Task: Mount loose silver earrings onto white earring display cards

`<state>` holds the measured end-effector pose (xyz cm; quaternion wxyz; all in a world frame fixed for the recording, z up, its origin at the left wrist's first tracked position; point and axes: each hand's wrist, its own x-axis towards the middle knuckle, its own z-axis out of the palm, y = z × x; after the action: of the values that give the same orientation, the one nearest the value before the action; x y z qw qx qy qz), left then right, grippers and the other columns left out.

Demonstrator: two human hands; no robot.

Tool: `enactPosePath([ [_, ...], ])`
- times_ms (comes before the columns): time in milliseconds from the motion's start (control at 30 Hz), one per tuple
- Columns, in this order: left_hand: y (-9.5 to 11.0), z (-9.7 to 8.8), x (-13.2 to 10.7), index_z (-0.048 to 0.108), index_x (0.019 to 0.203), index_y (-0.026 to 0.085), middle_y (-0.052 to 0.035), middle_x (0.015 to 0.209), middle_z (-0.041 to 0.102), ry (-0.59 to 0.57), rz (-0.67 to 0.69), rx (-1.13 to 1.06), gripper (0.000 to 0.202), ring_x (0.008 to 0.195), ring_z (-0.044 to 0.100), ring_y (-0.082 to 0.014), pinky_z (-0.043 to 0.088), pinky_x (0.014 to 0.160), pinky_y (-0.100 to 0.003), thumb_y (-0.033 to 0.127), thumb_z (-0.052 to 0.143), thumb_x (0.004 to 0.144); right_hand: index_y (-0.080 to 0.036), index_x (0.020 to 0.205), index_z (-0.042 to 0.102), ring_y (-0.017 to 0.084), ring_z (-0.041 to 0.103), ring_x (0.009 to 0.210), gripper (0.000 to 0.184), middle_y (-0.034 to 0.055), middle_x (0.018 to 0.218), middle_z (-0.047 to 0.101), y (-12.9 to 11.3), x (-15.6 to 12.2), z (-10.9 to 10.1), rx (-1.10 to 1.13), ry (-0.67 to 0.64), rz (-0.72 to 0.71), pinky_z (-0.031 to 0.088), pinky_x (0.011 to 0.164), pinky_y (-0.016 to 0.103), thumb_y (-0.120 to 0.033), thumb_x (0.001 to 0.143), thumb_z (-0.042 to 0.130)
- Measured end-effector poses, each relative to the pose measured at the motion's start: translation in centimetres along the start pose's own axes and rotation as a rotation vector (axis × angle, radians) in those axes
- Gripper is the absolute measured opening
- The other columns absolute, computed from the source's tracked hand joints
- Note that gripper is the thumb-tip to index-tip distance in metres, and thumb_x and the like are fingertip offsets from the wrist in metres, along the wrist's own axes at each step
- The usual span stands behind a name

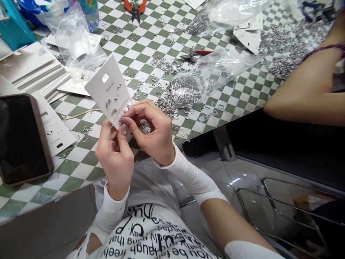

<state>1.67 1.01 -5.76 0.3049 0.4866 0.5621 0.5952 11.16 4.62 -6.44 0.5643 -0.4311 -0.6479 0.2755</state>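
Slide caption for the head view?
Left hand holds a white card, right hand at its lower edge, over a checkered table.

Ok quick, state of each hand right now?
Left hand: closed, holding the earring card.
Right hand: closed at the card's lower part; anything held is unclear.

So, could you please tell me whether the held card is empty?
Not empty: metal pieces show on the card, in the left hand.
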Motion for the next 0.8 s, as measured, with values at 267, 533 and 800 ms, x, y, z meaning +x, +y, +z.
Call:
enactPosePath([
  [267,-0.2,0.1,0.0,0.068,0.109,0.016,-0.0032,0.093,0.075,0.005,0.003,-0.053,0.014,0.084,0.072,-0.0142,0.057,0.073,-0.022,0.015,0.061,0.096,-0.016,0.091,0.065,0.01,0.061,0.081,0.003,0.0022,0.091,0.062,-0.2,-0.2,0.0,0.088,0.014,0.115,0.055,0.068,0.024,-0.019,0.091,0.067],
  [533,-0.1,0.2,-0.1,0.07,0.106,0.018,-0.0026,0.096,0.074,-0.012,-0.004,-0.053,0.016,0.089,0.073,-0.0149,0.058,0.08,-0.023,0.012,0.059,0.096,-0.014,0.086,0.066,0.009,0.063,0.077,0.003,0.0019,0.088,0.064,-1.3,0.5,-0.7,0.067,-0.01,0.202,0.056,0.068,0.022,-0.015,0.087,0.067],
  [800,-0.5,-0.1,-0.3,0.073,0.114,0.018,-0.003,0.1,0.076,-0.021,0.034,0.04,0.024,0.086,0.073,-0.0146,0.057,0.075,-0.022,0.012,0.058,0.096,-0.014,0.084,0.067,0.009,0.064,0.074,0.006,0.001,0.084,0.066,-1.9,1.0,-1.5,0.08,-0.051,0.267,0.058,0.067,0.022,-0.019,0.085,0.071],
])
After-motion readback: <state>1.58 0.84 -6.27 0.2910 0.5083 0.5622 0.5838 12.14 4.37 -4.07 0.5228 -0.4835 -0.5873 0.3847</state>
